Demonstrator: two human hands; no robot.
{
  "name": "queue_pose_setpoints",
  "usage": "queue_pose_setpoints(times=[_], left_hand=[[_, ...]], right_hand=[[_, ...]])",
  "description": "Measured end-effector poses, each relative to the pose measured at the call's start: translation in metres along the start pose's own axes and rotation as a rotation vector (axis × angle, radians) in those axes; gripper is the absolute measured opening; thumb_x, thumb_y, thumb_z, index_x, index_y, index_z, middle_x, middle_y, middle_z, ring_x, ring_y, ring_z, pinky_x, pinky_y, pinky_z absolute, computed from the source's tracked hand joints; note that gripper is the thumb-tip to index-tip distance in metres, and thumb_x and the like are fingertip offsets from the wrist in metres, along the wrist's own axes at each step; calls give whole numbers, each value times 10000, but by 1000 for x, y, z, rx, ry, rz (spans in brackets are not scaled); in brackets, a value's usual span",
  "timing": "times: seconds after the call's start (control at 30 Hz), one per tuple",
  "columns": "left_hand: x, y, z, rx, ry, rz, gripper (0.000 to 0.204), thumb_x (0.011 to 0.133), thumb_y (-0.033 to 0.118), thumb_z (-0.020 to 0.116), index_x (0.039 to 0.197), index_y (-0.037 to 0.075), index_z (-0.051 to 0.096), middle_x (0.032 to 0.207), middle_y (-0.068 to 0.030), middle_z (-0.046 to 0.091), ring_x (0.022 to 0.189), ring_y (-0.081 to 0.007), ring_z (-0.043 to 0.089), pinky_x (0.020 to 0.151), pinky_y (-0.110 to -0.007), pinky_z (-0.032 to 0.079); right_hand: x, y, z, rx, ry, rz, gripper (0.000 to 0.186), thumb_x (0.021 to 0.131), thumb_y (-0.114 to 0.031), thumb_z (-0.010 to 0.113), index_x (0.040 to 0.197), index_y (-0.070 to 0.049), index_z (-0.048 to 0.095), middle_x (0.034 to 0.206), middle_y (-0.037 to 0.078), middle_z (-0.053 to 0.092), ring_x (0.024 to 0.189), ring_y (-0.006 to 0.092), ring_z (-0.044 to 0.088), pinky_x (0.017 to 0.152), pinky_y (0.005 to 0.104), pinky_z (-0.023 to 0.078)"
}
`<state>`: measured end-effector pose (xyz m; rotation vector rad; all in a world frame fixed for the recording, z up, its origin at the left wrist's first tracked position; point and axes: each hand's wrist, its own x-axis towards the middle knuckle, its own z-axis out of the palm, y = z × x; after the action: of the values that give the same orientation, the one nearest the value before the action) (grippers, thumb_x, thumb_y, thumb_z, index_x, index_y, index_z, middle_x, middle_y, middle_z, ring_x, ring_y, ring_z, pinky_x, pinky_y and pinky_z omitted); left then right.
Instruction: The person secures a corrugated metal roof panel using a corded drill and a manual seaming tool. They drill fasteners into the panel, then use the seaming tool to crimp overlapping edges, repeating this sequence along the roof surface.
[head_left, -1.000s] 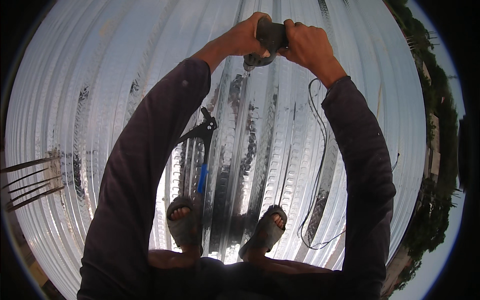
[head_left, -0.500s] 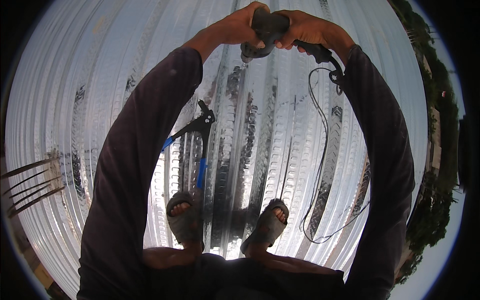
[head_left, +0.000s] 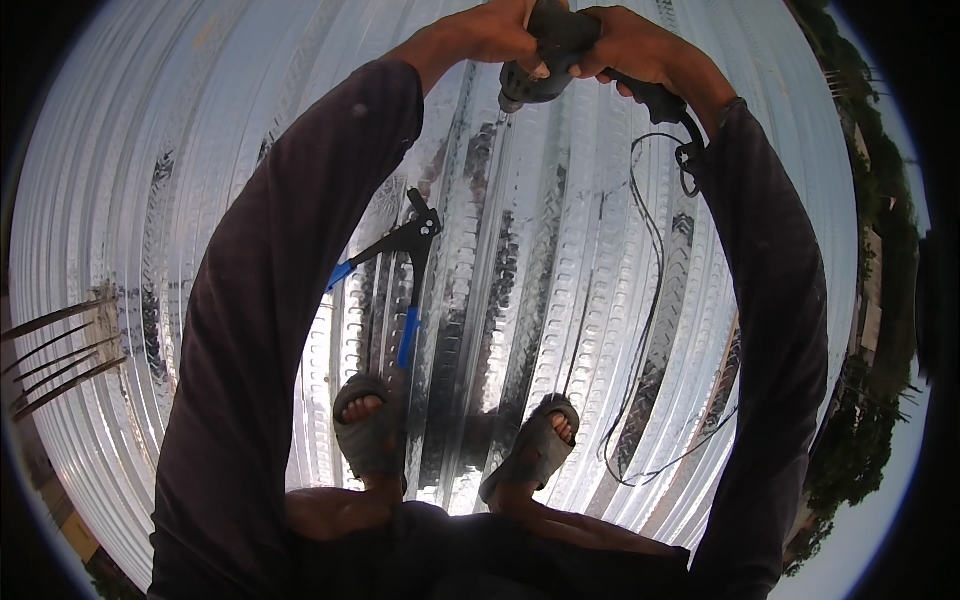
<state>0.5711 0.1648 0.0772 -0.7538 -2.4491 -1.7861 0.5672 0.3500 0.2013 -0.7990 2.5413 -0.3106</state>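
Both my hands grip a dark corded power drill (head_left: 562,48) at the far edge of the view. My left hand (head_left: 498,32) is wrapped round the left side of its body. My right hand (head_left: 638,48) closes round the rear and handle; the trigger is hidden. The chuck (head_left: 511,102) points down at a raised rib of the ribbed metal sheet (head_left: 590,230). Whether the bit touches the metal I cannot tell. A hand riveter (head_left: 420,232) with blue grips lies with its handles spread, nearer than the drill and to its left.
The drill's black cord (head_left: 660,262) loops over the sheet at the right. My sandalled feet (head_left: 365,425) stand on the ribs. Several thin rods (head_left: 65,355) stick out at the left edge. Trees (head_left: 858,455) stand beyond the sheet's right edge.
In the view, the drill and both hands have shifted slightly right and up. The riveter and sheet appear a little shifted too. My grip on the drill looks the same.
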Motion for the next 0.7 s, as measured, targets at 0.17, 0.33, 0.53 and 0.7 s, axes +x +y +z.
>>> queue_pose_setpoints(times=[0.17,0.33,0.53,0.7], left_hand=[[1,-14,-8,-154,-129,42,548,583,-52,723,1101,58,582,992,-31,638,955,-149,595,822,-328,502],[-6,-3,7,-159,-11,73,666,605,-59,731,1230,70,538,1067,-41,624,990,-153,590,801,-330,515],[-10,35,48,126,80,-99,812,705,50,786,1430,126,427,1278,-121,617,1220,-276,580,973,-452,497],[-29,-31,50,461,89,-410,571,809,46,633,1373,89,557,1299,-183,635,1211,-328,617,973,-441,525]], right_hand=[[10,10,5,46,5,-47,364,776,-198,736,1041,43,673,834,124,691,711,226,650,639,358,532],[-6,23,23,174,133,-73,552,814,-258,777,1273,3,617,784,81,650,625,134,603,476,287,494],[-70,44,15,366,226,35,509,850,-323,774,1184,38,642,768,84,634,627,156,638,487,293,513],[-144,77,13,635,344,244,660,891,-407,747,1319,68,584,723,72,599,449,111,553,399,248,471]])
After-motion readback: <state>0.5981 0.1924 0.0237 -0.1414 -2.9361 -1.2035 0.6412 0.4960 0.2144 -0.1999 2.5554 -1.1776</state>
